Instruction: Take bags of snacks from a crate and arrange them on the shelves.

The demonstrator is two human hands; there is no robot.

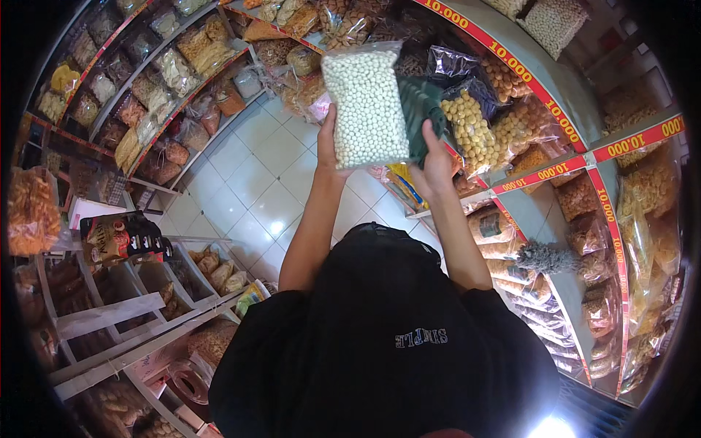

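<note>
Held up in front of me is a clear plastic bag of small round white balls [368, 107], standing nearly upright. My left hand [328, 145] grips this bag along its left side and lower corner, thumb lying on the edge. A folded dark green cloth [419, 115] is in my right hand [436, 164], close against the bag's right side. The cloth is slightly blurred, and the bag partly hides it. Whether my right fingers also touch the bag's back cannot be seen.
Shelves with red price strips [509, 60] curve along the right, stacked with bagged snacks [471, 123]. A grey fluffy duster [547, 257] sticks out there. More snack shelves [181, 71] stand at left, above wooden compartments [126, 295]. White floor tiles [257, 186] lie between.
</note>
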